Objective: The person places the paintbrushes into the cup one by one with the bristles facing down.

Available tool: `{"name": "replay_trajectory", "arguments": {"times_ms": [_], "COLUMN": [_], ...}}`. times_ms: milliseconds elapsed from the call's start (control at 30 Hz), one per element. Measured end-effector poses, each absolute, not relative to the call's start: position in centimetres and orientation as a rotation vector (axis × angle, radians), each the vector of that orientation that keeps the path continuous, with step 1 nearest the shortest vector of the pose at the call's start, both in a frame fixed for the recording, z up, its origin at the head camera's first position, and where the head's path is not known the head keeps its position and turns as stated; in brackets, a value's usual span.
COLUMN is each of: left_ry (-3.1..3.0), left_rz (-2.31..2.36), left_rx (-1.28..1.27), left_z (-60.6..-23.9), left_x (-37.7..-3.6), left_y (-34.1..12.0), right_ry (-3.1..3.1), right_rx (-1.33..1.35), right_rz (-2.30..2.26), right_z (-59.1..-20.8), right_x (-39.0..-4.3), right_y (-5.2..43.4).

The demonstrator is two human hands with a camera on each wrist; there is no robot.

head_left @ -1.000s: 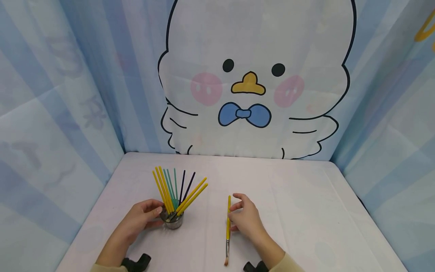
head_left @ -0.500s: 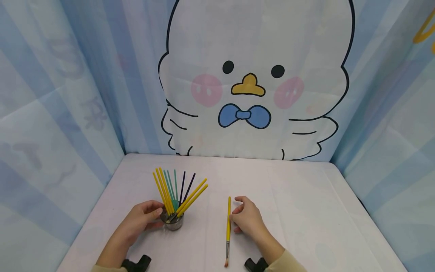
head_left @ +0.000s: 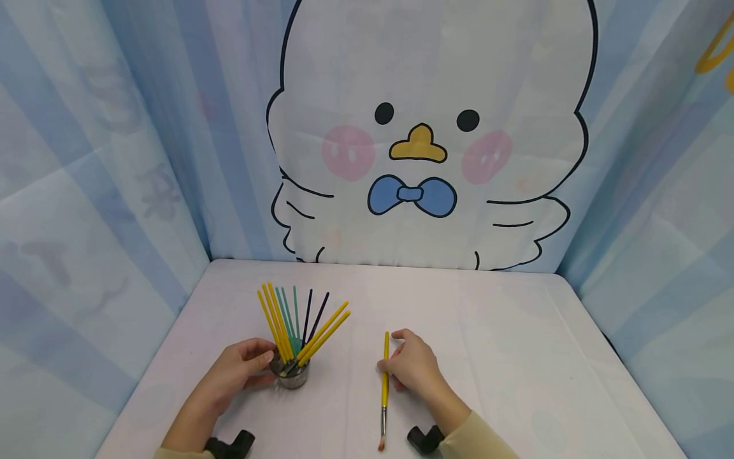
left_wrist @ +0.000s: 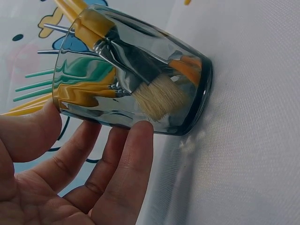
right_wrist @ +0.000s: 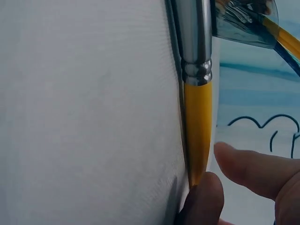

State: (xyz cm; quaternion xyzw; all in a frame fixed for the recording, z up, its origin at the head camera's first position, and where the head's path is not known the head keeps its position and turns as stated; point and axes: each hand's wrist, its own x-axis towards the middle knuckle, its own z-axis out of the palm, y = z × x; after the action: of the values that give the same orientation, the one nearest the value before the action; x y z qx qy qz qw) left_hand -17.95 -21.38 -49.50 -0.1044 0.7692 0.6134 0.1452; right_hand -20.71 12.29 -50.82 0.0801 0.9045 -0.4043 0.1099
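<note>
A clear glass cup (head_left: 292, 375) stands on the white table (head_left: 516, 357) and holds several paintbrushes (head_left: 298, 322) with yellow, green and dark handles, bristles down. My left hand (head_left: 252, 366) grips the cup from the left. In the left wrist view my left hand (left_wrist: 89, 138) has its thumb near the rim of the cup (left_wrist: 140, 70) and its fingers on the side. A yellow paintbrush (head_left: 385, 382) lies flat to the right, bristles toward me. My right hand (head_left: 395, 363) curls over its handle. In the right wrist view my right hand (right_wrist: 215, 173) has its thumb on the paintbrush (right_wrist: 197, 126).
Blue-striped cloth walls close in the table on the left, right and back. The back cloth shows a big cartoon chick (head_left: 424, 140). Black wrist mounts (head_left: 229, 443) (head_left: 424, 440) show at the near edge. The glass cup (right_wrist: 243, 23) shows beyond the brush's ferrule.
My right hand has lowered and closed onto the lying brush, its thumb crossing to the handle's left side. The left hand, cup and brush stay where they were.
</note>
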Motion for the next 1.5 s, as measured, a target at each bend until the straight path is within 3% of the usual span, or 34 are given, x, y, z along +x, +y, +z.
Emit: {"name": "replay_trajectory", "arguments": {"times_ms": [833, 1500], "left_ry": [2.209, 2.217], "left_rz": [1.765, 1.763], "left_rx": [-0.319, -0.304], "left_z": [-49.6, -49.7], "left_x": [-18.1, -18.1], "left_y": [-21.5, -21.4], "right_ry": [2.862, 2.478], "right_rx": [0.118, 0.127], "right_rz": [-0.955, -1.605], "right_z": [-50.8, -51.1], "right_x": [-21.0, -20.4], "right_y": [11.1, 13.1]}}
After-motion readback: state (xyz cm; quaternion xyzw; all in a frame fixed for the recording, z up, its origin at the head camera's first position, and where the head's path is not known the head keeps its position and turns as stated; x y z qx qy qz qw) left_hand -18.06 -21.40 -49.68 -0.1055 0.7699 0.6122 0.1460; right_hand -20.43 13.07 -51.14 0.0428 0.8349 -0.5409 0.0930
